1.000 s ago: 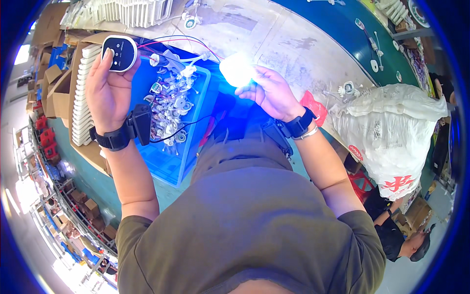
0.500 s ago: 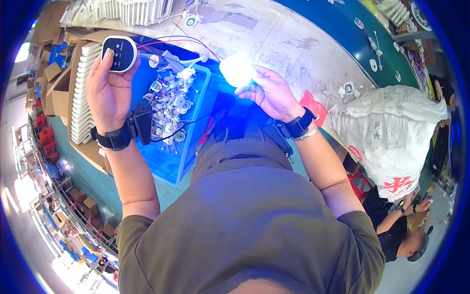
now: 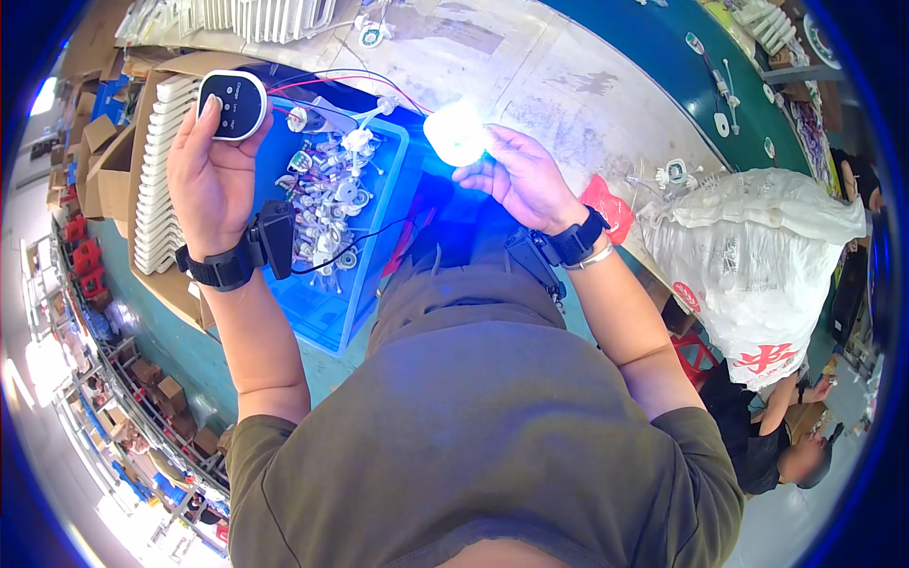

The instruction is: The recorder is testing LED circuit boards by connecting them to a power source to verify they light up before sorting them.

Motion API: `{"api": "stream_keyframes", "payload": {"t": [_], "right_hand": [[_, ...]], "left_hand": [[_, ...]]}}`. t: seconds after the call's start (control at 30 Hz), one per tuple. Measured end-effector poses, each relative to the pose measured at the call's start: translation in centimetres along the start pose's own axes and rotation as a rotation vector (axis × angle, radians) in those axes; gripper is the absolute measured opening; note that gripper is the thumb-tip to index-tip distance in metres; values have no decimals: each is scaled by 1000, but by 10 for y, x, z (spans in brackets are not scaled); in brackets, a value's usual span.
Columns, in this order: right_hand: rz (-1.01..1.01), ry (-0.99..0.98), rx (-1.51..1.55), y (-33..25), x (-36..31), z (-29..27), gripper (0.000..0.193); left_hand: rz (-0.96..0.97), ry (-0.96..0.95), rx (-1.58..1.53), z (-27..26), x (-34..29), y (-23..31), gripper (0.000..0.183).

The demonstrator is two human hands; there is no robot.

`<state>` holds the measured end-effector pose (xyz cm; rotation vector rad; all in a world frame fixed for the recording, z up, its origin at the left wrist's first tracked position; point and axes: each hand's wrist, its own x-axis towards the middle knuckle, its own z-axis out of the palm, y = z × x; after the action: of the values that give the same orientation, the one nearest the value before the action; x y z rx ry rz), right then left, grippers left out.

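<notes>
My left hand (image 3: 213, 166) grips a rounded black-faced control panel with a white rim (image 3: 233, 102), the thumb resting on its face. Red and black wires (image 3: 355, 78) run from it towards a brightly glowing white lamp (image 3: 455, 134). That lamp is pinched at its right edge by the fingers of my right hand (image 3: 521, 175); the glare hides its details. Below and between the hands stands a blue plastic bin (image 3: 365, 275), holding a heap of small white parts with wires (image 3: 327, 204).
A cardboard box with stacked white plastic pieces (image 3: 156, 189) stands on the left. At right are a large white plastic sack (image 3: 748, 265) and a red bag (image 3: 608, 210) by the worktable (image 3: 568, 104). Another person (image 3: 776, 445) works at lower right.
Both hands keep nearly the same place, and the lamp stays lit. At lower right, the other person has shifted slightly.
</notes>
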<state>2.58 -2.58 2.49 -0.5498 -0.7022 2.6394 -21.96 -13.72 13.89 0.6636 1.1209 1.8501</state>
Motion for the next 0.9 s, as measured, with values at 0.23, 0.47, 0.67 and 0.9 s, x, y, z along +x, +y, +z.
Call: {"api": "stream_keyframes", "payload": {"t": [0.23,0.47,0.67,0.9], "right_hand": [[42,19,-32,6,6,-5,30],[162,45,-210,39,28,-2,34],[217,133,-369,54,29,-24,32],[283,402,-510,40,17,-62,23]], "left_hand": [[-7,35,11,-3,0,1,20],[-25,124,48,-22,-20,4,21],[-17,277,49,-54,-52,6,21],[-246,475,102,-112,-60,-44,19]]}}
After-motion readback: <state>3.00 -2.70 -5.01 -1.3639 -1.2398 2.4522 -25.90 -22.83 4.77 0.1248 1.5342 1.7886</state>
